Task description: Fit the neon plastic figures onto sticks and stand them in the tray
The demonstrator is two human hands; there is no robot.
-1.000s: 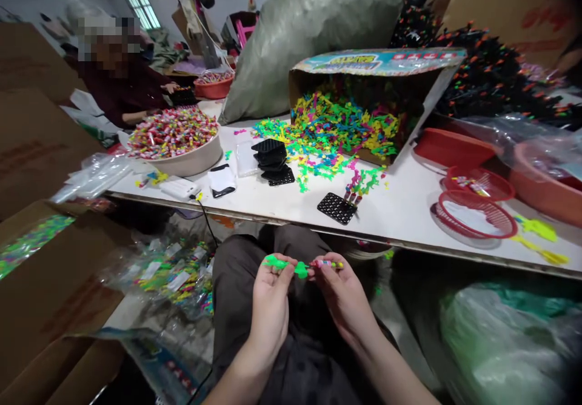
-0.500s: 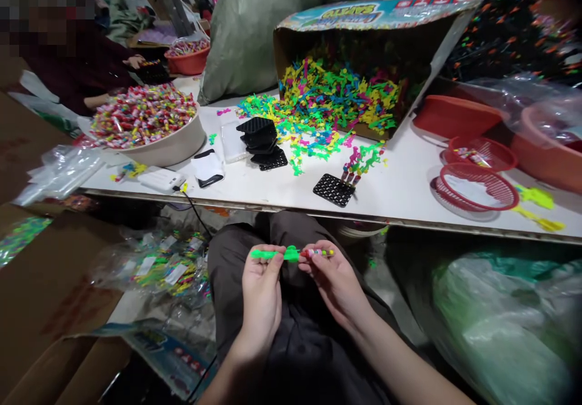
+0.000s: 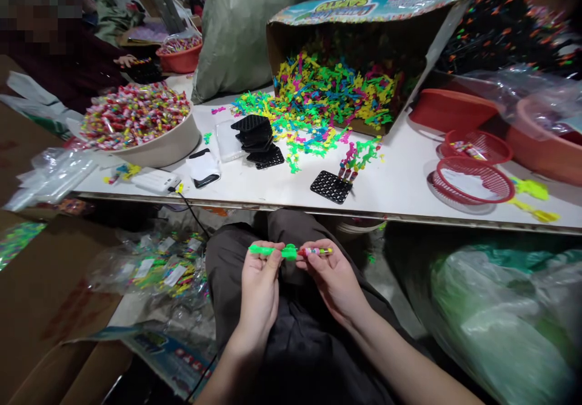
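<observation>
Over my lap, my left hand (image 3: 261, 284) pinches a bright green plastic figure (image 3: 290, 251) between thumb and fingers. My right hand (image 3: 339, 281) grips a small clear tube (image 3: 321, 251) with a red end and colourful bits inside. The figure and the tube lie end to end in one line, red end toward the figure; whether they are joined I cannot tell. On the table ahead lies a black perforated tray (image 3: 328, 188). Several similar tubes topped with pink and green figures (image 3: 348, 171) stand at its right edge.
An open carton (image 3: 418, 99) spills colourful figures (image 3: 313, 132) onto the white table (image 3: 273, 190). Stacked black trays (image 3: 254, 135), a white bowl (image 3: 177, 144) of filled tubes and red baskets (image 3: 475, 197) stand around. A co-worker (image 3: 50, 71) sits at the far left.
The green figure looks slightly turned between my fingers. Both hands keep their grip in nearly the same place. The whole view has shifted a little, so the table things appear slightly further left.
</observation>
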